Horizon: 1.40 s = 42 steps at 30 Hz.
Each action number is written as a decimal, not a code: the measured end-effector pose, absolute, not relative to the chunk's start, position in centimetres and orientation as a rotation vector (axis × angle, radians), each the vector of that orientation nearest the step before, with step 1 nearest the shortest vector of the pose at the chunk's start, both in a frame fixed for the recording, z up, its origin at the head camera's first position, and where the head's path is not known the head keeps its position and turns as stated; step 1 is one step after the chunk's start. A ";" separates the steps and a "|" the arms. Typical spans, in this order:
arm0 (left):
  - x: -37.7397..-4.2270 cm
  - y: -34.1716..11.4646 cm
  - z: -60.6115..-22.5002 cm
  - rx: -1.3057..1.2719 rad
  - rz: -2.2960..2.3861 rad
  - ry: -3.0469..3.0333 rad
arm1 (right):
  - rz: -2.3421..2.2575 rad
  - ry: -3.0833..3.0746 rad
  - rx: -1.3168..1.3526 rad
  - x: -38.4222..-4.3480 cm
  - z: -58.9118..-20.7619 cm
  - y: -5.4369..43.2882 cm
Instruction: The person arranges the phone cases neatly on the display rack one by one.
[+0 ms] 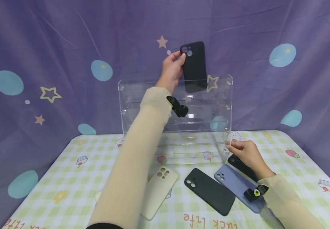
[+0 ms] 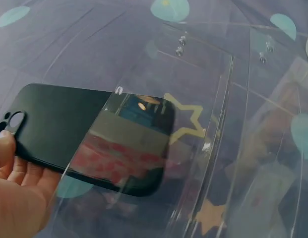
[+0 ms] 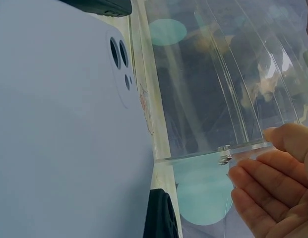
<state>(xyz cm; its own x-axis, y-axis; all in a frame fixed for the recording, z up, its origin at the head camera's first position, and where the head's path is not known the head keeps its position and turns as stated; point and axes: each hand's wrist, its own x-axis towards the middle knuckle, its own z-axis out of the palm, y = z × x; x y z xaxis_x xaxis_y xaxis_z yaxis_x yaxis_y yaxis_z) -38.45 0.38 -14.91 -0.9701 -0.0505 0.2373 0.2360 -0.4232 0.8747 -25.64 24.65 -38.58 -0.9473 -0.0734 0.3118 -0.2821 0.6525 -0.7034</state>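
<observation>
My left hand (image 1: 171,70) grips a black phone case (image 1: 195,65) by its camera end, thumb in front and fingers behind. The case stands nearly upright over the top of a clear acrylic display rack (image 1: 142,83). In the left wrist view, the lower part of the black case (image 2: 64,124) shows through a clear panel of the rack. My right hand (image 1: 246,155) pinches the rack's right side edge low down. The right wrist view has the right hand's thumb (image 3: 290,141) at that edge, with the other fingers curled beyond it.
On the checked tablecloth before the rack lie a cream phone case (image 1: 160,192), a black one (image 1: 209,191) and a blue-grey one (image 1: 236,187). Another black case (image 1: 240,167) lies partly under my right hand. A purple patterned curtain (image 1: 53,38) hangs behind the table.
</observation>
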 end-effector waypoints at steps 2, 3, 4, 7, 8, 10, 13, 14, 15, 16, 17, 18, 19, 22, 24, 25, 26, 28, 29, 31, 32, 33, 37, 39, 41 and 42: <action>-38.3 0.4 -14.8 -0.239 -2.468 -1.713 | 1.168 -2.613 0.296 -25.6 -38.5 24.8; -38.2 0.4 -14.6 -0.230 -2.452 -1.772 | 1.162 -2.612 0.298 -25.6 -38.5 24.8; -38.1 0.4 -14.4 -0.215 -2.431 -1.831 | 1.160 -2.609 0.298 -25.5 -38.4 24.9; -38.0 0.4 -13.9 -0.178 -2.379 -1.976 | 1.156 -2.600 0.291 -25.5 -38.3 25.0; -37.9 0.5 -13.8 -0.168 -2.357 -2.018 | 1.158 -2.598 0.290 -25.5 -38.3 25.1; -37.9 0.6 -13.6 -0.159 -2.322 -2.077 | 1.167 -2.598 0.284 -25.4 -38.3 25.1; -37.8 0.8 -13.6 -0.152 -2.225 -2.163 | 1.177 -2.599 0.276 -25.2 -38.4 25.0; -37.7 0.9 -13.6 -0.141 -2.197 -2.179 | 1.180 -2.601 0.276 -25.2 -38.4 25.0; -37.6 1.0 -13.6 -0.123 -2.160 -2.190 | 1.183 -2.602 0.274 -25.2 -38.4 25.0; -37.5 1.1 -13.6 -0.099 -2.110 -2.202 | 1.182 -2.603 0.273 -25.1 -38.4 24.9; -37.4 1.1 -13.6 -0.074 -2.072 -2.206 | 1.181 -2.604 0.273 -25.1 -38.4 24.9; -37.3 1.1 -13.6 -0.050 -2.036 -2.208 | 1.177 -2.604 0.274 -25.1 -38.4 24.9; -37.2 1.1 -13.6 -0.037 -2.011 -2.201 | 1.173 -2.604 0.276 -25.2 -38.4 24.9; -36.8 0.6 -13.7 -0.033 -1.942 -2.214 | 1.166 -2.604 0.285 -25.3 -38.5 24.9; -36.6 0.1 -13.7 -0.072 -1.922 -2.224 | 1.165 -2.602 0.292 -25.5 -38.5 24.8; -36.5 -0.1 -13.7 -0.089 -1.913 -2.227 | 1.169 -2.602 0.295 -25.5 -38.5 24.8; -36.4 -0.4 -13.7 -0.113 -1.901 -2.225 | 1.170 -2.602 0.298 -25.6 -38.5 24.8; -36.2 -1.0 -13.7 -0.148 -1.880 -2.216 | 1.174 -2.598 0.301 -25.8 -38.6 24.7; -36.1 -1.3 -13.8 -0.167 -1.872 -2.202 | 1.176 -2.597 0.301 -25.9 -38.6 24.7; -35.8 -2.0 -14.0 -0.196 -1.872 -2.172 | 1.179 -2.596 0.298 -26.0 -38.6 24.7; -35.7 -2.3 -14.2 -0.215 -1.872 -2.158 | 1.178 -2.596 0.297 -26.1 -38.6 24.7; -35.5 -2.7 -14.4 -0.231 -1.880 -2.148 | 1.176 -2.596 0.298 -26.2 -38.6 24.7; -34.4 -4.1 -15.5 -0.335 -1.943 -2.086 | 1.177 -2.613 0.305 -26.5 -38.6 24.9; -33.6 -4.9 -16.2 -0.398 -1.982 -2.066 | 1.179 -2.619 0.306 -26.5 -38.5 25.1; -32.7 -5.6 -17.1 -0.449 -2.005 -2.076 | 1.178 -2.623 0.304 -26.5 -38.5 25.3; -32.2 -6.0 -17.6 -0.476 -2.008 -2.096 | 1.171 -2.624 0.301 -26.5 -38.5 25.4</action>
<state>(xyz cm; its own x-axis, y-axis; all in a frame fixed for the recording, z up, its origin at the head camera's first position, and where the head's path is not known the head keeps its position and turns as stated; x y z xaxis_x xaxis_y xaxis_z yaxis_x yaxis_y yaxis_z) -32.22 -5.97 -17.63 -0.9280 0.0925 0.3609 0.3645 0.0253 0.9308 -26.50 25.39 -38.46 -0.9470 -0.0847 0.3099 -0.2873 0.6551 -0.6988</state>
